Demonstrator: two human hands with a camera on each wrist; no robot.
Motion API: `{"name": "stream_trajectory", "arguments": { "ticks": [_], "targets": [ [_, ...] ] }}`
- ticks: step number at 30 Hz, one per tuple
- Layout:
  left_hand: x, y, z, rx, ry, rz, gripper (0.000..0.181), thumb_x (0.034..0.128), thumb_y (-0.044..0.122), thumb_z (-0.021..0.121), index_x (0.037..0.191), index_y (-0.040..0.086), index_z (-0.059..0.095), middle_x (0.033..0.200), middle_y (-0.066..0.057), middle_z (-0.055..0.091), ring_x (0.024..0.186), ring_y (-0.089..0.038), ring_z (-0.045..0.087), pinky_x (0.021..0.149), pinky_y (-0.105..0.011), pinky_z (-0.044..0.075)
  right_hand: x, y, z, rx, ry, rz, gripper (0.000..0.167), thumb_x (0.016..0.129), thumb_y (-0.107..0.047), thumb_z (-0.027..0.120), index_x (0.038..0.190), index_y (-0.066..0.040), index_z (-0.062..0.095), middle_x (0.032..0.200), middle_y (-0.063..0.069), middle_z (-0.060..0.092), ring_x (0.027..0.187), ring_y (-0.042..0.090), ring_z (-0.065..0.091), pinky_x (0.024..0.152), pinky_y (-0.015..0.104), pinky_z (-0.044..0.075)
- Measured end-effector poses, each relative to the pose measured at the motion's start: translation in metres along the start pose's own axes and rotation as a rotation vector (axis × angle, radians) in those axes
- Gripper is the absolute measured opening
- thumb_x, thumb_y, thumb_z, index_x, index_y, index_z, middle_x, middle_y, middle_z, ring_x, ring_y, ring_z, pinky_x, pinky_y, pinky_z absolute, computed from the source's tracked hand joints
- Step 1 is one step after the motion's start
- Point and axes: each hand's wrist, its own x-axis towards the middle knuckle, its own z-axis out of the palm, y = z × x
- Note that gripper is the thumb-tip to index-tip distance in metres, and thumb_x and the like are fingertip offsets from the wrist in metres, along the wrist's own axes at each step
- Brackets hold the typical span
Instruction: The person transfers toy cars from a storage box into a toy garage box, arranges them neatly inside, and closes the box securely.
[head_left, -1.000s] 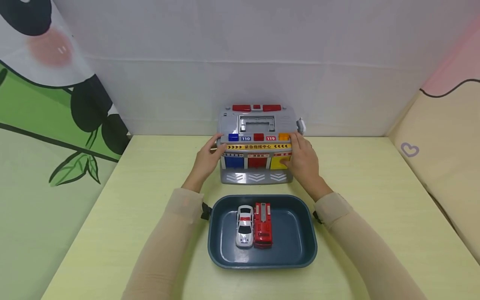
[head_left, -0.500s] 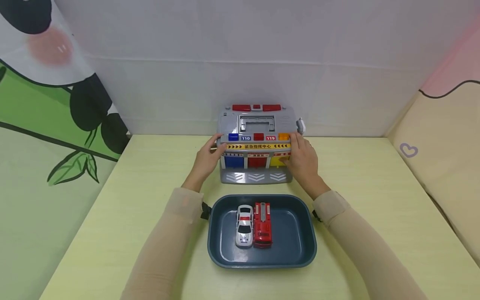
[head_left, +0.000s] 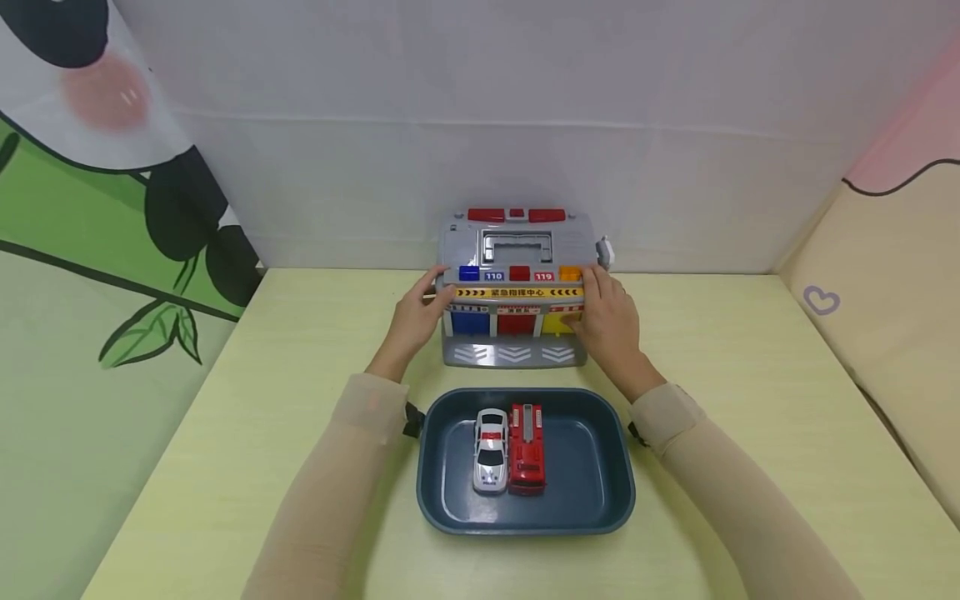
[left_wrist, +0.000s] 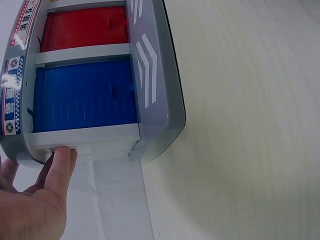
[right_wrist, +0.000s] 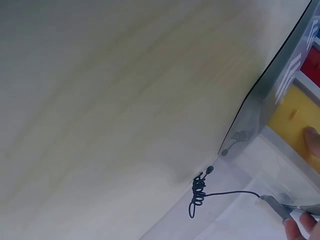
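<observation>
A grey toy garage (head_left: 513,355) with blue, red and yellow doors stands upright at the table's back edge. My left hand (head_left: 408,323) grips its left side; in the left wrist view that hand (left_wrist: 42,207) has fingertips against the white side wall beside the blue door (left_wrist: 85,95). At the right side, my right hand (head_left: 611,327) holds the upper corner, its thumb on the yellow door. The right wrist view shows that thumb on the yellow door (right_wrist: 290,112). Nearer the front, a white toy police car (head_left: 491,454) and red fire truck (head_left: 527,458) lie side by side in a dark blue tray (head_left: 588,523).
A white curtain-like wall (head_left: 337,183) hangs directly behind the garage. Beside the garage's right side, a coiled black cord (right_wrist: 198,190) runs to a grey handpiece (right_wrist: 276,207). Printed panels flank the pale table (head_left: 300,350) on both sides.
</observation>
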Motion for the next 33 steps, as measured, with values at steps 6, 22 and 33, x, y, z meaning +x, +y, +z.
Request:
{"name": "stream_trajectory", "arguments": {
  "ticks": [6, 22, 33],
  "targets": [
    [0.000, 0.001, -0.001, 0.001, -0.001, -0.001, 0.051, 0.1001, 0.043, 0.052, 0.147, 0.027, 0.042, 0.138, -0.018, 0.048, 0.122, -0.033, 0.051, 0.095, -0.046, 0.047, 0.003, -0.004, -0.008, 0.041, -0.110, 0.055, 0.099, 0.067, -0.028, 0.092, 0.142, -0.001, 0.034, 0.143, 0.019, 0.036, 0.127, 0.039, 0.036, 0.100, 0.053, 0.036],
    [-0.001, 0.001, 0.000, 0.007, 0.006, -0.001, 0.051, 0.0995, 0.045, 0.052, 0.147, 0.029, 0.042, 0.139, -0.017, 0.048, 0.123, -0.033, 0.051, 0.095, -0.048, 0.046, 0.015, -0.020, -0.021, 0.095, -0.146, -0.023, 0.106, 0.064, -0.041, 0.091, 0.145, -0.003, 0.036, 0.141, 0.017, 0.039, 0.131, 0.036, 0.031, 0.106, 0.057, 0.023],
    [-0.001, 0.002, 0.000, 0.001, -0.001, -0.002, 0.051, 0.1001, 0.044, 0.051, 0.148, 0.028, 0.041, 0.140, -0.017, 0.048, 0.124, -0.033, 0.051, 0.096, -0.047, 0.046, 0.031, -0.030, -0.032, 0.180, -0.285, 0.068, 0.086, 0.075, -0.054, 0.079, 0.138, -0.006, 0.045, 0.135, 0.015, 0.046, 0.123, 0.033, 0.039, 0.101, 0.058, 0.022]
  ]
}}
